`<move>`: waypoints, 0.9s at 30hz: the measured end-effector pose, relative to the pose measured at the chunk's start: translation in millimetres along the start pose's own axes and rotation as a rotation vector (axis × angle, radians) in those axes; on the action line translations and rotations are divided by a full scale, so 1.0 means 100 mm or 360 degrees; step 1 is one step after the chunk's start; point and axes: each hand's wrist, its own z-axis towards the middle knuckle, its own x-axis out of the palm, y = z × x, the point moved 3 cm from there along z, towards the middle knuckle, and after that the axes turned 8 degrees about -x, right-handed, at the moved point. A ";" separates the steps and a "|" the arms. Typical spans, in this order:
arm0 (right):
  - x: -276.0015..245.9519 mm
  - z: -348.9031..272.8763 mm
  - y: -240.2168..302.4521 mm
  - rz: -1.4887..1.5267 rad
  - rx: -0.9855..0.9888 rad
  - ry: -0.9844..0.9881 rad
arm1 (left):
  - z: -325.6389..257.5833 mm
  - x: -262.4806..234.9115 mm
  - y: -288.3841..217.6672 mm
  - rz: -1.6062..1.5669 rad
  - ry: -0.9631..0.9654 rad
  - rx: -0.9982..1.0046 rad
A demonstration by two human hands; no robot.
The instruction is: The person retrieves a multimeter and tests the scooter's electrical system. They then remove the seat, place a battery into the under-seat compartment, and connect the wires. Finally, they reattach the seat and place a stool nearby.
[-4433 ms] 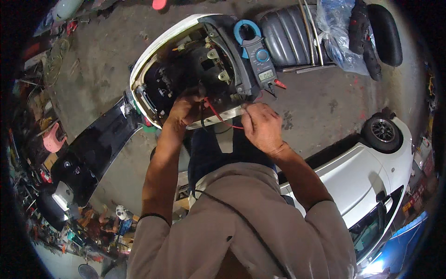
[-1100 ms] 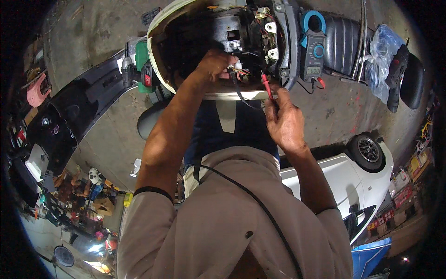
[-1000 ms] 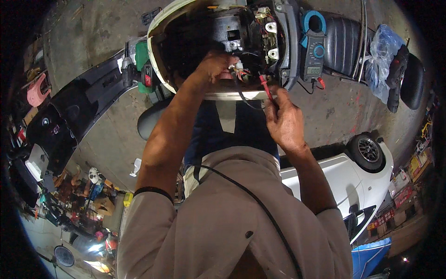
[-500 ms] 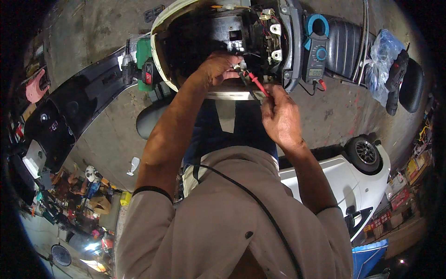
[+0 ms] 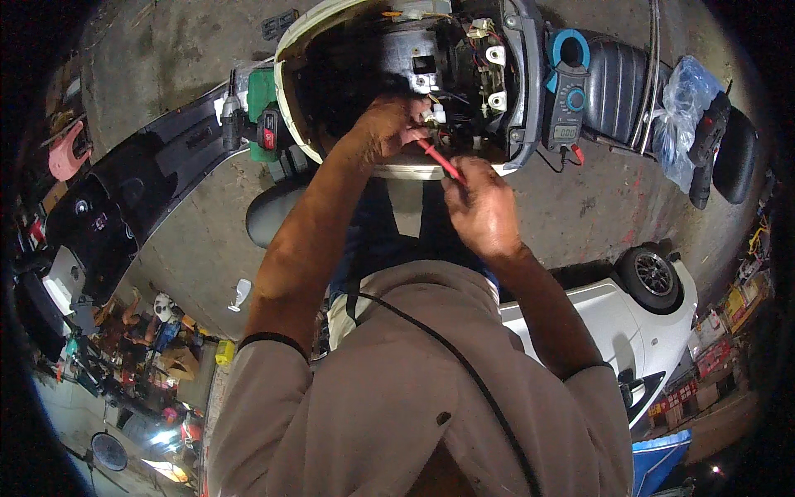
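Note:
A white scooter body stands open in front of me, with wiring and white connectors bared inside. My left hand reaches into the opening and pinches a small white connector. My right hand holds a red meter probe whose tip points at that connector. A blue clamp meter rests on the black seat to the right, its leads trailing toward the opening.
A black body panel lies on the concrete to the left, with a green tool beside it. A clear plastic bag sits far right. A white toy-like car stands at lower right. Shelves of clutter line the left rim.
My head has drifted, so the scooter sits slightly higher in view. My right hand has brought the red probe closer to the connector that my left hand holds.

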 end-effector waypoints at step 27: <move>0.22 0.24 0.16 -0.0468 -0.0152 0.0005 | -0.08 -0.14 0.03 0.1140 0.0219 0.0651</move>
